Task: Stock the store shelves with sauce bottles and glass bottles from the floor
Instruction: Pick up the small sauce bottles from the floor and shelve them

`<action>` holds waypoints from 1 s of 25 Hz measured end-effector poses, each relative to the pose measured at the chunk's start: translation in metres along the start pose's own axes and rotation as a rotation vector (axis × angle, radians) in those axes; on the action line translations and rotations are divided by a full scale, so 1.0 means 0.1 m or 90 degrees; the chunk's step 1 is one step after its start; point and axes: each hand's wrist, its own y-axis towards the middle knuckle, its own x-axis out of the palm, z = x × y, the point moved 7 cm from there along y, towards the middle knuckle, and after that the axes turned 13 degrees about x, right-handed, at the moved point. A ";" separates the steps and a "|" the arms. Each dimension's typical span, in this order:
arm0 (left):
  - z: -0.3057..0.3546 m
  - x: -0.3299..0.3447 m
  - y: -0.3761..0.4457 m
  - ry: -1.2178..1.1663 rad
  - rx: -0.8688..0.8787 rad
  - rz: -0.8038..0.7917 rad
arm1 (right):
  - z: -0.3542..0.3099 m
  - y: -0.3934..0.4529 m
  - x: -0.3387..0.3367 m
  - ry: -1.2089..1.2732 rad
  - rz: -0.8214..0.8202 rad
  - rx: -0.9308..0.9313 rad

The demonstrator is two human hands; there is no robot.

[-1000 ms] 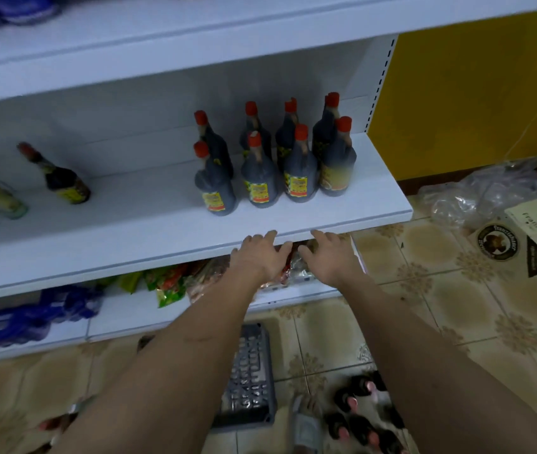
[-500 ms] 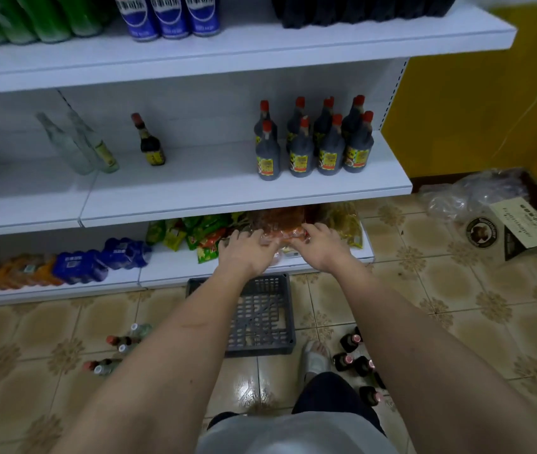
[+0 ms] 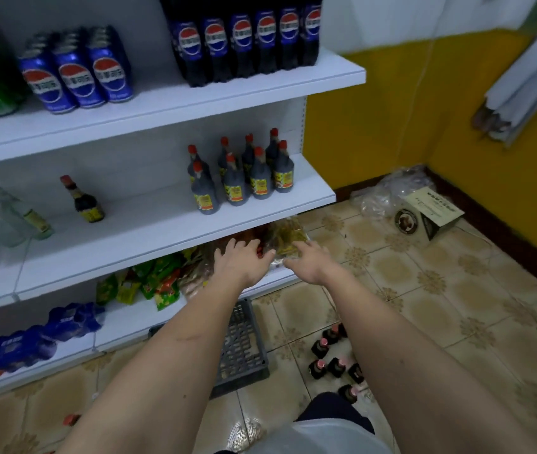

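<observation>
Several dark sauce bottles (image 3: 241,178) with red caps stand grouped at the right end of the middle shelf (image 3: 162,234). One smaller dark bottle (image 3: 85,201) stands alone further left, beside clear glass bottles (image 3: 8,217) that lean at the far left. More dark bottles (image 3: 332,358) with pink caps stand on the tiled floor under my right forearm. My left hand (image 3: 241,260) and my right hand (image 3: 306,262) are stretched out side by side, fingers spread and empty, in front of the snack packets on the bottom shelf.
A dark plastic crate (image 3: 244,352) lies on the floor under my left arm. Blue cola cans (image 3: 77,73) and cola bottles (image 3: 244,37) fill the top shelf. Snack packets (image 3: 149,283) and blue packs (image 3: 47,332) lie on the bottom shelf. A cardboard box (image 3: 427,217) and plastic wrap sit by the yellow wall.
The view has pulled back and up from the shelf, so the top shelf shows. Both hands have left the middle shelf's edge and now hover lower, in front of the bottom shelf.
</observation>
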 end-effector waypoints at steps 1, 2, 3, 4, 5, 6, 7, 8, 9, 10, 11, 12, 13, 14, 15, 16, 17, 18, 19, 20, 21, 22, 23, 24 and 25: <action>0.14 0.02 0.09 0.004 0.012 -0.008 | 0.14 0.04 -0.07 0.015 -0.004 0.013; 0.29 0.06 0.17 0.011 0.023 -0.017 | 0.30 0.10 -0.12 0.030 -0.011 0.025; 0.45 0.11 0.26 0.016 0.033 -0.029 | 0.47 0.17 -0.16 0.041 -0.020 0.040; 0.62 0.17 0.36 0.015 0.040 -0.042 | 0.65 0.24 -0.20 0.048 -0.026 0.056; 0.80 0.25 0.47 0.009 0.045 -0.057 | 0.85 0.31 -0.24 0.052 -0.034 0.075; 0.98 0.33 0.57 0.004 0.050 -0.072 | 1.04 0.38 -0.26 0.052 -0.046 0.092; 1.15 0.40 0.65 0.004 0.058 -0.084 | 1.22 0.43 -0.27 0.049 -0.064 0.107; 1.31 0.48 0.74 0.006 0.066 -0.095 | 1.39 0.49 -0.28 0.048 -0.083 0.118; 1.44 0.55 0.82 0.005 0.068 -0.104 | 1.55 0.55 -0.30 0.051 -0.097 0.126; 1.55 0.62 0.92 0.005 0.066 -0.110 | 1.71 0.62 -0.34 0.059 -0.103 0.139; 1.63 0.66 1.02 0.009 0.063 -0.113 | 1.86 0.69 -0.41 0.069 -0.102 0.151; 1.68 0.70 1.10 0.015 0.062 -0.116 | 2.01 0.75 -0.47 0.081 -0.101 0.166; 1.73 0.75 1.18 0.020 0.061 -0.123 | 2.16 0.81 -0.52 0.094 -0.105 0.181; 1.77 0.79 1.24 0.027 0.062 -0.129 | 2.28 0.86 -0.56 0.103 -0.107 0.192; 1.82 0.86 1.29 0.033 0.065 -0.137 | 2.38 0.90 -0.57 0.101 -0.107 0.200; 1.87 0.92 1.34 0.039 0.070 -0.148 | 2.44 0.94 -0.57 0.089 -0.103 0.203; 1.91 1.00 1.37 0.039 0.076 -0.162 | 2.49 0.95 -0.54 0.074 -0.099 0.204; 1.95 1.08 1.40 0.036 0.082 -0.178 | 2.51 0.97 -0.47 0.068 -0.101 0.204; 1.96 1.16 1.42 0.034 0.090 -0.194 | 2.51 0.97 -0.39 0.070 -0.110 0.208; 1.95 1.26 1.45 0.032 0.099 -0.214 | 2.51 0.97 -0.27 0.082 -0.127 0.219; 1.91 1.36 1.47 0.032 0.107 -0.232 | 2.51 0.98 -0.14 0.094 -0.143 0.230; 1.86 1.47 1.48 0.037 0.118 -0.249 | 2.51 0.97 0.00 0.106 -0.157 0.243; 1.80 1.59 1.49 0.045 0.129 -0.267 | 2.51 0.97 0.14 0.116 -0.166 0.258; 1.74 1.72 1.50 0.052 0.138 -0.285 | 2.51 0.97 0.26 0.128 -0.167 0.270; 1.67 1.89 1.52 0.053 0.144 -0.308 | 2.52 0.99 0.42 0.145 -0.169 0.287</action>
